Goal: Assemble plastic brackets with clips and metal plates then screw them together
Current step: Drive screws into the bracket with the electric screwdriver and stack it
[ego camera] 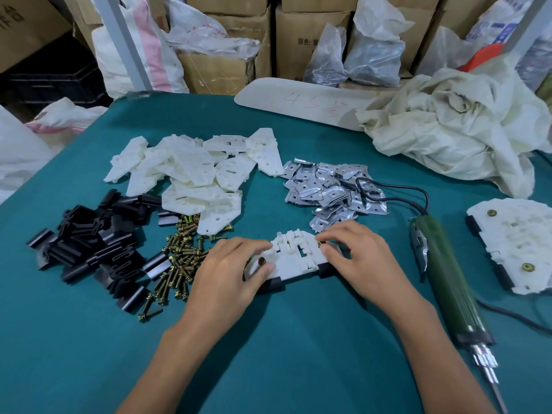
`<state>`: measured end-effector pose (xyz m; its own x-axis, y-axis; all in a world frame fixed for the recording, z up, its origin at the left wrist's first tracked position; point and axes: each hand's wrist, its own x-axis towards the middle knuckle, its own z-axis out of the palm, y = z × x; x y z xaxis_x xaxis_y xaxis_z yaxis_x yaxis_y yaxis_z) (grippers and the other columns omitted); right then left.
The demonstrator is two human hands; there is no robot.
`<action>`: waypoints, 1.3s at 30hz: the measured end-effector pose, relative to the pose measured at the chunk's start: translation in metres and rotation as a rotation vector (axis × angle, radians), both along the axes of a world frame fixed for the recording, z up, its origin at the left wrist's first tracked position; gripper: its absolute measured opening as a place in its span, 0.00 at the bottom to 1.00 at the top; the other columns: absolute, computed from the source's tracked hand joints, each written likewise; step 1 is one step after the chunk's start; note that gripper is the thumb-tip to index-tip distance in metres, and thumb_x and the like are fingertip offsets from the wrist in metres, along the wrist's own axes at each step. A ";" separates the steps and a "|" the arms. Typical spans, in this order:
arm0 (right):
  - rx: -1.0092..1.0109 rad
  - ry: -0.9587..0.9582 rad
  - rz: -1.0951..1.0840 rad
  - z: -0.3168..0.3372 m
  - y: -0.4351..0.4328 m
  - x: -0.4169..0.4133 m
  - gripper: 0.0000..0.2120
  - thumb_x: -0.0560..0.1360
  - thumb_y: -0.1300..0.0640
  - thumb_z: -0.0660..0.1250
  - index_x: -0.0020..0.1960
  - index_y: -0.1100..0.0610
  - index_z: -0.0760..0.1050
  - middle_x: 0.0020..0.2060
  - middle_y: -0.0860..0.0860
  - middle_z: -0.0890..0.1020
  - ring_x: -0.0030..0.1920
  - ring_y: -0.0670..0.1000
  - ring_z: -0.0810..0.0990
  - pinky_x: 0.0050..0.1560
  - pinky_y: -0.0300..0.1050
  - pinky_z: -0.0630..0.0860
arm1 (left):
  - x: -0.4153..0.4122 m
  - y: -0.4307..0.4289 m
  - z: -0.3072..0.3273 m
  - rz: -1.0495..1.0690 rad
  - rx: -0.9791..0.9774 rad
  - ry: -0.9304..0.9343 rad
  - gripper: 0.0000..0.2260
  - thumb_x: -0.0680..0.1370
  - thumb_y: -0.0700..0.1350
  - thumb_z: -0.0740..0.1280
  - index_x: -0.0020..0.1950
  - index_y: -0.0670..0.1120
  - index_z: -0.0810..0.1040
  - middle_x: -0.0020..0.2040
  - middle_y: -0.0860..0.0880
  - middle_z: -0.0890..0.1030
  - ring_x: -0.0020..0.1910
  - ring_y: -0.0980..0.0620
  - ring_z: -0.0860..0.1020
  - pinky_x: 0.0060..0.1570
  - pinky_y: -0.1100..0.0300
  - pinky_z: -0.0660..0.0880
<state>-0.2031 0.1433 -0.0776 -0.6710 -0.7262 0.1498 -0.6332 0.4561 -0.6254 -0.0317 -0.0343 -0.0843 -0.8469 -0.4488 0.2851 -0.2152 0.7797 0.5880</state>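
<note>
We've got both palms down over the bracket [294,259]. Left hand [230,274] pinches the left screw [262,260] with thumb and index. Right hand [360,258] pinches the right screw [322,244] with curled fingertips.

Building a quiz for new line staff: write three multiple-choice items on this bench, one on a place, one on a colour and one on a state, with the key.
1. Where is the electric screwdriver?
A. on the floor
B. to the right of the right hand
C. on top of the boxes

2. What colour are the clips?
A. black
B. red
C. yellow

3. What is the state of the bracket under assembly?
A. lying untouched
B. held at both ends, resting on the table
C. lifted clear of the table

Key:
1 B: it lies on the table to the right of that hand, with no hand on it.
2 A: every clip in the pile at the left is black.
3 B: the left hand and the right hand each hold one end of it.
</note>
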 end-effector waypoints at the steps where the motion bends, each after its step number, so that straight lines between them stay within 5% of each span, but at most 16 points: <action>1: 0.009 0.004 -0.009 0.000 -0.001 -0.001 0.05 0.79 0.54 0.71 0.54 0.50 0.83 0.50 0.41 0.79 0.55 0.46 0.76 0.55 0.41 0.69 | 0.000 0.001 -0.001 0.010 0.010 0.003 0.12 0.77 0.45 0.74 0.60 0.51 0.82 0.50 0.59 0.81 0.52 0.56 0.76 0.55 0.57 0.73; 3: 0.038 0.017 -0.035 0.001 -0.004 -0.002 0.05 0.78 0.50 0.72 0.50 0.50 0.81 0.47 0.41 0.78 0.51 0.46 0.75 0.51 0.43 0.67 | 0.000 0.001 -0.002 0.005 0.058 0.011 0.12 0.77 0.42 0.73 0.60 0.51 0.82 0.49 0.61 0.81 0.52 0.57 0.77 0.55 0.55 0.75; 6: 0.076 0.041 -0.005 0.000 -0.002 -0.002 0.09 0.78 0.49 0.71 0.57 0.49 0.82 0.54 0.42 0.79 0.56 0.45 0.75 0.57 0.40 0.68 | 0.002 -0.001 -0.003 -0.015 0.131 0.003 0.16 0.78 0.42 0.71 0.64 0.55 0.80 0.53 0.65 0.81 0.58 0.63 0.74 0.57 0.59 0.73; 12: 0.093 0.026 -0.033 0.008 -0.006 -0.001 0.07 0.76 0.47 0.73 0.47 0.49 0.79 0.44 0.41 0.77 0.49 0.45 0.75 0.48 0.42 0.66 | -0.009 0.001 0.002 -0.072 0.127 -0.066 0.27 0.75 0.58 0.73 0.73 0.57 0.71 0.70 0.61 0.71 0.71 0.60 0.64 0.70 0.59 0.62; 16: 0.148 0.071 -0.096 0.019 0.008 0.005 0.17 0.76 0.42 0.72 0.62 0.46 0.78 0.57 0.43 0.80 0.59 0.48 0.75 0.59 0.47 0.71 | -0.034 0.009 0.001 -0.141 0.019 -0.234 0.42 0.69 0.71 0.70 0.78 0.60 0.58 0.75 0.60 0.64 0.72 0.58 0.59 0.66 0.61 0.56; 20: 0.069 0.165 -0.402 0.034 0.068 0.003 0.23 0.74 0.41 0.70 0.67 0.46 0.75 0.61 0.50 0.79 0.61 0.54 0.74 0.59 0.44 0.65 | -0.046 0.009 -0.006 -0.146 -0.006 -0.213 0.40 0.69 0.69 0.72 0.76 0.59 0.62 0.72 0.59 0.68 0.69 0.56 0.65 0.66 0.59 0.61; 23: 0.326 -0.002 -0.633 0.037 0.109 0.003 0.37 0.73 0.38 0.71 0.76 0.48 0.61 0.66 0.58 0.76 0.64 0.60 0.74 0.56 0.53 0.69 | -0.042 0.007 -0.013 -0.216 0.095 -0.174 0.41 0.67 0.68 0.75 0.75 0.61 0.63 0.70 0.63 0.69 0.68 0.60 0.65 0.65 0.61 0.63; 27: 0.478 -0.079 -0.650 0.022 0.120 0.001 0.28 0.73 0.39 0.72 0.67 0.49 0.67 0.46 0.47 0.80 0.45 0.55 0.75 0.44 0.49 0.65 | -0.042 0.013 -0.015 -0.275 0.122 -0.153 0.40 0.66 0.68 0.75 0.75 0.63 0.63 0.69 0.65 0.68 0.66 0.64 0.64 0.64 0.63 0.61; 29: 0.252 -0.243 -0.666 0.022 0.123 -0.004 0.21 0.72 0.46 0.76 0.60 0.50 0.74 0.40 0.43 0.79 0.40 0.52 0.77 0.40 0.47 0.69 | -0.042 0.014 -0.015 -0.280 0.125 -0.148 0.40 0.66 0.68 0.75 0.75 0.63 0.64 0.69 0.64 0.68 0.66 0.64 0.63 0.64 0.63 0.61; 31: -0.174 -0.602 -0.656 0.022 0.126 -0.007 0.15 0.70 0.54 0.77 0.55 0.56 0.82 0.40 0.51 0.82 0.37 0.53 0.79 0.37 0.45 0.73 | -0.042 0.013 -0.016 -0.277 0.131 -0.133 0.40 0.66 0.67 0.76 0.74 0.63 0.65 0.70 0.63 0.69 0.67 0.64 0.63 0.66 0.62 0.61; 35: -0.874 -1.029 -0.492 0.033 0.113 0.000 0.12 0.70 0.60 0.69 0.53 0.55 0.83 0.41 0.52 0.79 0.36 0.50 0.81 0.36 0.45 0.81 | -0.042 0.014 -0.015 -0.282 0.137 -0.133 0.39 0.66 0.69 0.74 0.74 0.63 0.65 0.70 0.63 0.69 0.66 0.64 0.64 0.68 0.59 0.62; 37: -1.082 -1.114 -0.351 0.046 0.098 0.003 0.10 0.77 0.50 0.66 0.49 0.55 0.81 0.46 0.53 0.82 0.42 0.52 0.82 0.39 0.46 0.80 | -0.042 0.013 -0.015 -0.287 0.139 -0.138 0.40 0.65 0.71 0.72 0.74 0.62 0.66 0.70 0.63 0.70 0.66 0.64 0.64 0.68 0.59 0.63; 39: -1.143 -1.077 -0.323 0.058 0.078 0.004 0.20 0.79 0.36 0.63 0.48 0.53 0.77 0.46 0.53 0.83 0.41 0.51 0.82 0.37 0.43 0.79 | -0.043 0.013 -0.015 -0.289 0.144 -0.138 0.41 0.65 0.72 0.72 0.74 0.61 0.66 0.69 0.63 0.70 0.66 0.64 0.65 0.66 0.60 0.63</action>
<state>-0.1994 0.2218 -0.0191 -0.9139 -0.3837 -0.1325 0.3326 -0.5208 -0.7862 -0.0743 -0.0212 -0.0991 -0.9710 -0.2124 0.1099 -0.0833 0.7310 0.6773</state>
